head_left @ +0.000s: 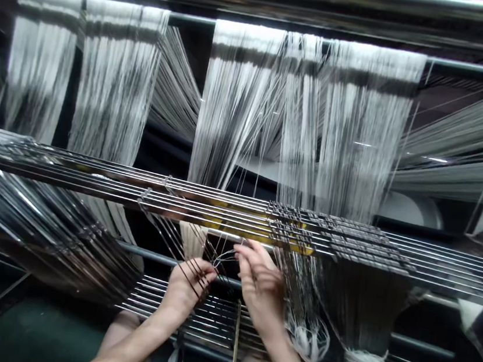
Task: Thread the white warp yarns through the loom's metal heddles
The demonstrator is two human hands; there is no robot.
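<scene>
Both hands [224, 282] pinch a thin, pale, looping thread [224, 256].

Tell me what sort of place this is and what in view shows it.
Most likely a textile weaving mill, at a loom. Sheets of white warp threads hang from a top bar, long steel rods cross the frame, and the left hand and right hand work single threads.

Both bare forearms rise from the bottom edge and converge toward the middle. The left hand [186, 289] shows its back, fingers curled and pinched together at the tips. The right hand [260, 286] sits just beside it, slightly higher, wrist bent, fingers pinched upward and blurred.
</scene>
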